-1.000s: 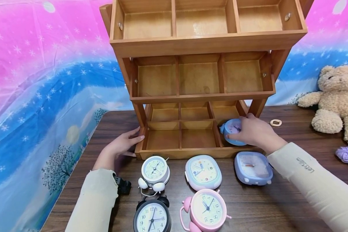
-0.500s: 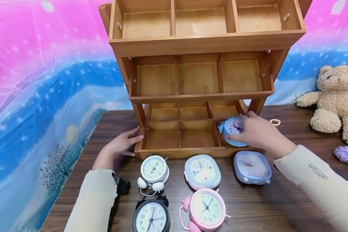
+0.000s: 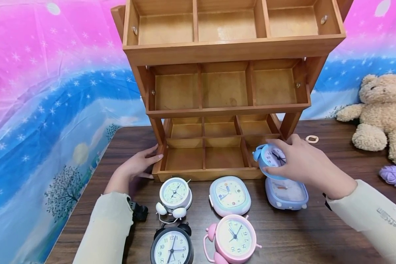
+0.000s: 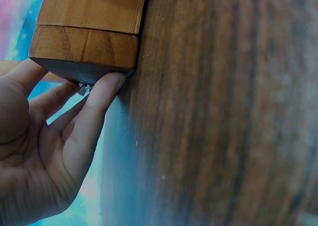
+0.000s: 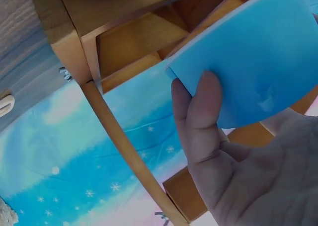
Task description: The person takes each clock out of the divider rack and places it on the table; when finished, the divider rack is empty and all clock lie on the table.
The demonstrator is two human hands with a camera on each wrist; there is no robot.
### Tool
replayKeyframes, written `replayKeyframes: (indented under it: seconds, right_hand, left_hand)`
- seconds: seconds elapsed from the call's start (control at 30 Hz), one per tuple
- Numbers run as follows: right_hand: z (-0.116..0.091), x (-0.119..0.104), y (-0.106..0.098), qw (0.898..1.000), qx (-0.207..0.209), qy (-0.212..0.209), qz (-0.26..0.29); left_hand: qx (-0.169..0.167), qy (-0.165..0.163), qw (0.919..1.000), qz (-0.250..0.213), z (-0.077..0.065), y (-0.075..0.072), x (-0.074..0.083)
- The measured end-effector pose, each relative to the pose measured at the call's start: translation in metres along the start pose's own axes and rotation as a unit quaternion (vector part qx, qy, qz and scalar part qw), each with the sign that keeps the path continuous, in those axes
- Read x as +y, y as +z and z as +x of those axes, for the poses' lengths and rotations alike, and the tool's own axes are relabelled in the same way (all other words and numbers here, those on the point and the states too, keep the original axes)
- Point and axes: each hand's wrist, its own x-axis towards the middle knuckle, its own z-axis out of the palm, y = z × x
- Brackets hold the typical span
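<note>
My right hand (image 3: 305,163) grips a small round blue alarm clock (image 3: 270,162) with a pale face. In the head view the clock overlaps the bottom right compartment's front edge and the back of a square blue clock (image 3: 286,198). Its smooth blue casing (image 5: 258,62) fills much of the right wrist view, thumb and fingers on either side. Along the left end of the wooden shelf (image 3: 198,175) lies my left hand (image 3: 135,168), fingers extended and touching it. The left wrist view has the thumb (image 4: 102,94) at the shelf's lower corner.
On the table before the shelf lie a white twin-bell clock (image 3: 175,192), a rounded square clock (image 3: 230,196), a pink clock (image 3: 235,238) and a black clock (image 3: 172,249). A teddy bear (image 3: 382,113), purple yarn (image 3: 394,176) and a small oval ring (image 3: 312,139) are at right.
My right hand has lifted the round blue clock out of the bottom right compartment and brought it forward and right. My left hand stays at the shelf's side.
</note>
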Motion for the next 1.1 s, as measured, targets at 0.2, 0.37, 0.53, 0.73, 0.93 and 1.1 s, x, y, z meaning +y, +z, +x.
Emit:
replayKeyframes:
  seconds: [0.2,0.37,0.53,0.73,0.93,1.1]
  right_hand:
    - [-0.018,-0.003,0.001,1.0,-0.005,-0.007,-0.006]
    - [-0.032,-0.007,0.003,1.0,-0.005,-0.012,-0.009]
    - [-0.048,-0.01,0.004,1.0,0.003,-0.028,-0.013]
    - [-0.067,-0.014,0.008,0.998,0.017,-0.051,-0.02]
    - [-0.082,-0.014,0.011,0.997,0.034,-0.073,-0.019]
    - [-0.091,-0.015,0.014,0.996,0.014,-0.085,-0.026]
  left_hand:
    - [0.0,0.001,1.0,0.006,0.0,0.0,0.0]
    - [0.003,0.003,0.9999,0.012,-0.001,0.001,0.001]
    - [0.002,0.005,0.9999,0.011,-0.002,0.001,0.0]
    - [0.001,0.005,1.0,0.007,-0.002,0.0,0.001]
    - [0.002,0.005,0.9999,0.011,-0.001,0.001,0.0]
    - [0.004,0.005,0.9999,0.014,-0.001,0.001,0.001]
